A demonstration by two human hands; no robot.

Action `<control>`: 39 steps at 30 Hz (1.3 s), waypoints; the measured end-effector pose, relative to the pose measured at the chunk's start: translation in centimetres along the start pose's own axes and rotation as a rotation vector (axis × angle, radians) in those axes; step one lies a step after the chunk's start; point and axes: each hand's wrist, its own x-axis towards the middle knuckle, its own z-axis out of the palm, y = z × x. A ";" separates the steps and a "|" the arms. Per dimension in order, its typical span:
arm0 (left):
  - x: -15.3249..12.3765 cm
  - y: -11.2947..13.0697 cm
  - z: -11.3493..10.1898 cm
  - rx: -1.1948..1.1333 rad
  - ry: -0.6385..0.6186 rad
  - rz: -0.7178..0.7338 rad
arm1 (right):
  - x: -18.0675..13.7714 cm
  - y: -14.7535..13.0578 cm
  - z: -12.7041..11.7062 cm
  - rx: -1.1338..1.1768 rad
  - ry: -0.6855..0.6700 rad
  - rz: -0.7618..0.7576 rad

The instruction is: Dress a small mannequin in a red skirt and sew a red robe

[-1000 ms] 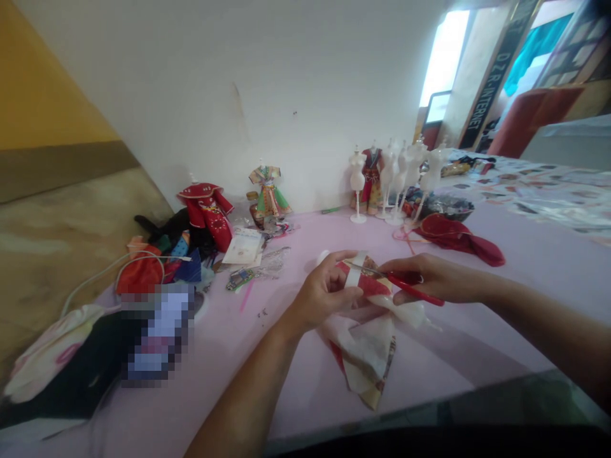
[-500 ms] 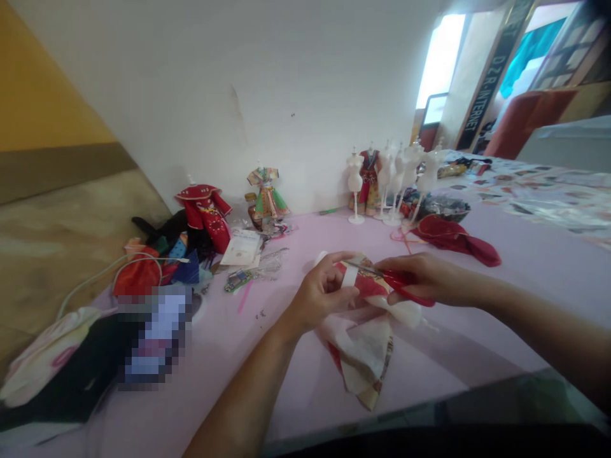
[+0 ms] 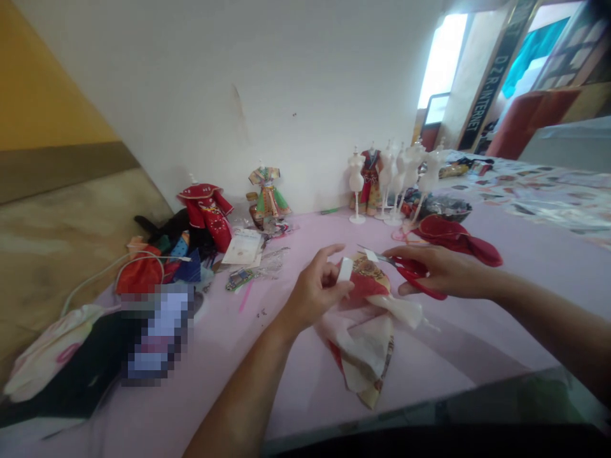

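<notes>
"The red-handled scissors (image 3: 413, 275) have drawn right, off the white strip (image 3: 345, 270)."
"And the hands?"
"Left hand (image 3: 317, 289) pinching the strip, right hand (image 3: 443, 270) gripping the scissors, patterned fabric (image 3: 365, 286) below on the desk (image 3: 443, 356)."
"Any writing?"
"Beyond, a dark post (image 3: 487, 92) reads 'D Z R-INTERNET'."

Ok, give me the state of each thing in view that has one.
Red-handled scissors: in right hand, blade opening unclear
White strip: pinched in left hand
Small white piece: separate from strip, near scissors
Patterned cloth: rumpled
Red dress: standing
Green-skirted dress: standing
Bare white mannequins: standing
Dark red cloth: bunched
</notes>
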 end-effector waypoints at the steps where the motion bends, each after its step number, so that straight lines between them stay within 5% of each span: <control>1: 0.1 0.0 -0.5 0.122 0.050 0.009 | 0.0 0.5 0.1 -0.013 0.002 0.014; 5: 0.4 -0.3 -3.2 0.687 0.173 -0.075 | -0.1 1.0 0.2 -0.032 -0.010 0.028; 9: 0.3 -0.9 -4.7 1.126 -0.015 -0.327 | -0.1 -0.1 0.6 -0.005 0.009 0.040; 13: -0.1 -1.4 -4.5 1.261 -0.177 -0.443 | 0.0 -0.3 1.4 0.042 -0.001 0.026; 19: 0.1 -1.5 -4.3 1.368 -0.184 -0.457 | 0.2 0.5 2.1 0.046 -0.044 0.019; 22: 0.3 -1.0 -3.8 1.438 -0.041 -0.313 | 0.3 0.4 2.2 0.004 -0.055 0.045; 25: 0.3 -0.5 -2.5 1.341 0.118 0.063 | 0.3 0.0 2.2 -0.024 -0.058 0.034; 29: 0.0 -0.4 -0.5 1.122 0.103 0.443 | 0.3 -0.9 2.5 -0.090 -0.077 -0.008; 35: -0.3 -0.5 1.0 1.022 0.064 0.588 | 0.4 -2.7 3.2 -0.281 -0.072 -0.079; 39: -0.3 0.0 1.2 0.781 0.170 0.568 | 0.1 -3.1 2.9 -0.423 -0.011 -0.094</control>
